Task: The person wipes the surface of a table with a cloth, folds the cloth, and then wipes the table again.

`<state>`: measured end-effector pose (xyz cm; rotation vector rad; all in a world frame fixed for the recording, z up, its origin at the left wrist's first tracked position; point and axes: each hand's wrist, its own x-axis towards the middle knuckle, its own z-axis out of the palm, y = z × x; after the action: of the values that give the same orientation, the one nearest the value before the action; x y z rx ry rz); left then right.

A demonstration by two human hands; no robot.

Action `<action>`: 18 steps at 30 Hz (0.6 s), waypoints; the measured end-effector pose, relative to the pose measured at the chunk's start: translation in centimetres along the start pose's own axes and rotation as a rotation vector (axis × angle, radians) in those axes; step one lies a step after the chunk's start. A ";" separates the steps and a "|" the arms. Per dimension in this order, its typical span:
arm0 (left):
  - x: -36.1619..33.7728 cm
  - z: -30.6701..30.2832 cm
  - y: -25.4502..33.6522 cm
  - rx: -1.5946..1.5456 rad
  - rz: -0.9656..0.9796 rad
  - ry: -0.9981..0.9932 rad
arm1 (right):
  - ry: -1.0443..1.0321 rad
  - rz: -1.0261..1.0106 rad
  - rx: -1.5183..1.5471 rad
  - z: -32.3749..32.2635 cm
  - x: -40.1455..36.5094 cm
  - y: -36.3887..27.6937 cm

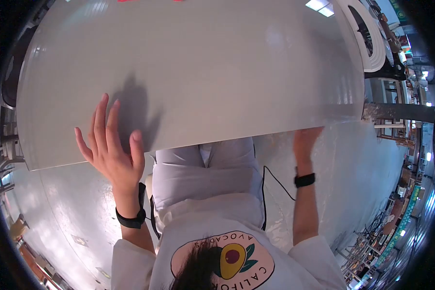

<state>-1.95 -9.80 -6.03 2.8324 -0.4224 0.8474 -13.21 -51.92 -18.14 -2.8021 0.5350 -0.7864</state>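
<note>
My left hand [113, 154] hovers over the front left edge of the light grey tabletop [217, 72], its fingers spread and nothing in them. Its shadow falls on the surface just to the right. My right hand [305, 142] is at the front edge on the right, where the table covers its fingers, so I cannot tell what they hold. Each wrist wears a black band, the left one [133, 220] and the right one [304, 180].
Two bits of red [126, 0] show at the table's far edge. A white chair back [372, 43] stands beyond the right side. A thin black cable [278, 181] hangs between my lap and right forearm. Shelving and cluttered benches line the far right.
</note>
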 end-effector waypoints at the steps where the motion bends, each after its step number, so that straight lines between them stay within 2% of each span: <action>1: 0.1 0.0 0.0 0.007 -0.014 0.002 | -0.038 0.078 -0.008 -0.8 1.2 2.8; 2: 0.1 0.0 0.0 0.004 -0.020 -0.010 | -0.075 0.156 -0.017 -1.7 2.2 5.3; 5: 0.0 0.1 -0.1 -0.028 -0.031 -0.025 | -0.077 0.003 -0.240 -0.6 2.0 13.8; 7: 0.0 0.2 -0.1 -0.077 -0.031 -0.008 | 0.037 0.106 -0.012 -0.2 2.1 12.7; 8: 0.0 0.2 -0.1 -0.071 -0.028 -0.011 | 0.092 0.157 0.104 0.3 2.0 11.8; 11: 0.2 0.0 0.0 -0.048 -0.030 -0.015 | 0.060 0.245 0.226 0.2 2.2 7.6; 14: 0.3 0.1 0.4 -0.056 -0.027 -0.009 | 0.061 0.082 0.162 1.6 -0.7 -0.1; 15: 0.2 0.1 0.3 -0.060 -0.023 -0.004 | 0.027 -0.003 0.118 1.4 -1.2 -3.2; 18: 0.0 0.4 0.0 -0.078 -0.011 0.015 | -0.162 -0.176 0.268 -1.2 -1.5 -13.9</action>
<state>-1.70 -9.86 -6.35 2.7532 -0.4282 0.8307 -11.01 -38.70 -14.12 -2.6541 0.1452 -0.6029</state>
